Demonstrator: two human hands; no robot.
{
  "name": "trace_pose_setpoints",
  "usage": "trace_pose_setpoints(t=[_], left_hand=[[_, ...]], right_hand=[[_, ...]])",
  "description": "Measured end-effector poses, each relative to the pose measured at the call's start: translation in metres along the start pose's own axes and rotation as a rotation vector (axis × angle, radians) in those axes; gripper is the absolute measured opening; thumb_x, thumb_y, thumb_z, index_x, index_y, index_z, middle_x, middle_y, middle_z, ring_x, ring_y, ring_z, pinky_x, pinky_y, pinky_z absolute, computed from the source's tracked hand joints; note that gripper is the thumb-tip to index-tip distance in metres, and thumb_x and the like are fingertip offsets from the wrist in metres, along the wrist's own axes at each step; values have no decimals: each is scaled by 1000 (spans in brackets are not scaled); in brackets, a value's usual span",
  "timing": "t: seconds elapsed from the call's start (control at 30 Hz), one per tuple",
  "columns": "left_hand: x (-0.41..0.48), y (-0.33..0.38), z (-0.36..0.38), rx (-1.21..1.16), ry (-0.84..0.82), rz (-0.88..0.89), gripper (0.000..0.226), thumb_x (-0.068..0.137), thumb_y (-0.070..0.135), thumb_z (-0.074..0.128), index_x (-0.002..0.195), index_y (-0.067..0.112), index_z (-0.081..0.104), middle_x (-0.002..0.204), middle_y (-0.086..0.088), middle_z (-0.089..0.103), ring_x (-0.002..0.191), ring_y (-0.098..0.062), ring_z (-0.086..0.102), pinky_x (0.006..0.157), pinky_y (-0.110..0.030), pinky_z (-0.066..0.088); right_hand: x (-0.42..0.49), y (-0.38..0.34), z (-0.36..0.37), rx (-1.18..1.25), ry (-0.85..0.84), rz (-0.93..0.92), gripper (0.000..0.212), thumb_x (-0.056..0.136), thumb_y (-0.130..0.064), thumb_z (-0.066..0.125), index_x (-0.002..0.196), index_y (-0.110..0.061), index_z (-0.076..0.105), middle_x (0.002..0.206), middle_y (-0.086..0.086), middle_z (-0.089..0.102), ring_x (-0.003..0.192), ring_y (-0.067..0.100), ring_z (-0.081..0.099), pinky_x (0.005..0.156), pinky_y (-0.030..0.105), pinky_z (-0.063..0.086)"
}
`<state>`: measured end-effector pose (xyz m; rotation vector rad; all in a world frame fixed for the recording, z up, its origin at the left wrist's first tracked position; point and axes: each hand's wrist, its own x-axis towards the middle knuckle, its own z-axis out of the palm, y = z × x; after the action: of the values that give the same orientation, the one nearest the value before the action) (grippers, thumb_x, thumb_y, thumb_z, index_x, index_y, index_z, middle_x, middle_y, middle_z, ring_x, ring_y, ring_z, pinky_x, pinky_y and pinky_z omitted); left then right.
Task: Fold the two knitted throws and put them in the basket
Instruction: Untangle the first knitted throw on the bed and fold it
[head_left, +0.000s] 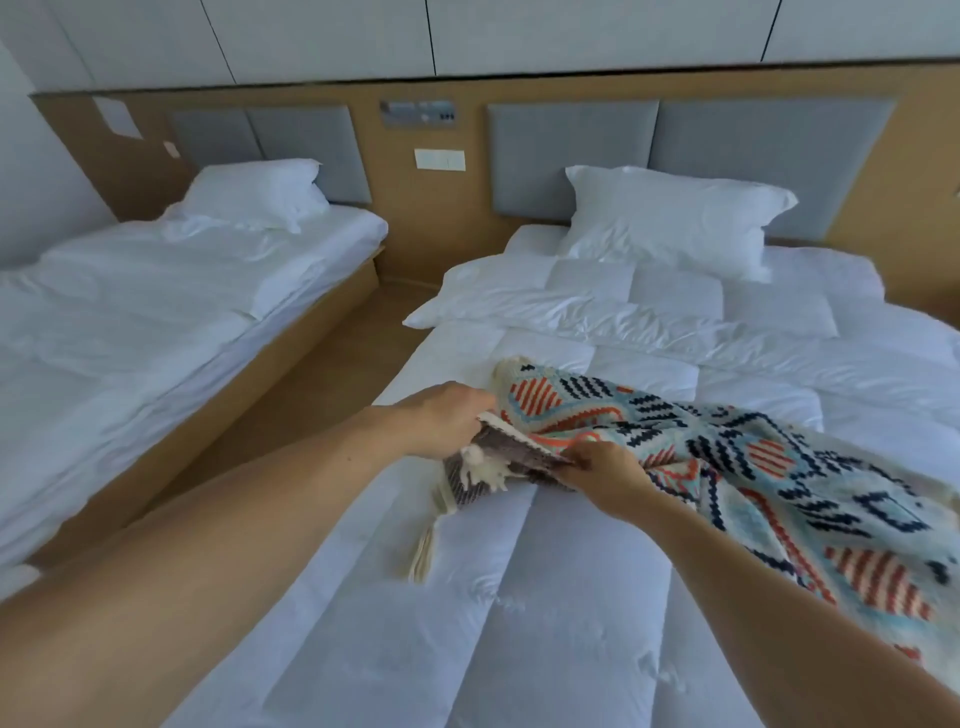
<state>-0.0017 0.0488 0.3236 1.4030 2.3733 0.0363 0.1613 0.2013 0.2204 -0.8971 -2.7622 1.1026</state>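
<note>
A knitted throw (769, 467) patterned in light blue, cream, orange and navy lies bunched across the right side of the near bed (519, 597), trailing to the right edge of view. Its grey-striped underside and cream tassels (483, 467) show at the left corner. My left hand (441, 418) grips that corner edge from the left. My right hand (605, 470) pinches the same edge just to the right, with the throw draped over my right forearm. One tassel (423, 551) hangs onto the duvet. No second throw and no basket are in view.
The near bed has a white quilted duvet and a white pillow (675, 218) at the headboard. A second white bed (156, 312) stands at the left, with a strip of wooden floor (322, 374) between them. Grey padded panels back both beds.
</note>
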Motion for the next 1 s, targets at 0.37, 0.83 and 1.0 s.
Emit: trace_pose_setpoints(t=[0.37,0.83,1.0], left_hand=[[-36,-39,-50,-204,313,-33,25,98,12,36,101,9,61,98,-9,62,84,-25,58,67,-35,44],[-60,-46,-136,-519,727,89,26,99,11,36,104,8,61,98,-12,62,84,-28,59,69,-36,48],[-58,-52,-137,-523,556,-93,24,97,5,36,81,4,54,76,-12,50,64,-23,45,54,-29,33]], right_hand=[[-75,-77,-69,-28,302,-76,38,95,-45,56,86,-9,62,78,14,66,72,30,60,57,33,36],[-134,-44,-51,191,471,367,39,95,-37,59,67,-16,42,60,1,43,56,16,39,57,32,27],[-144,-99,-94,314,417,325,42,96,-44,55,82,-6,68,81,13,71,75,25,66,77,38,52]])
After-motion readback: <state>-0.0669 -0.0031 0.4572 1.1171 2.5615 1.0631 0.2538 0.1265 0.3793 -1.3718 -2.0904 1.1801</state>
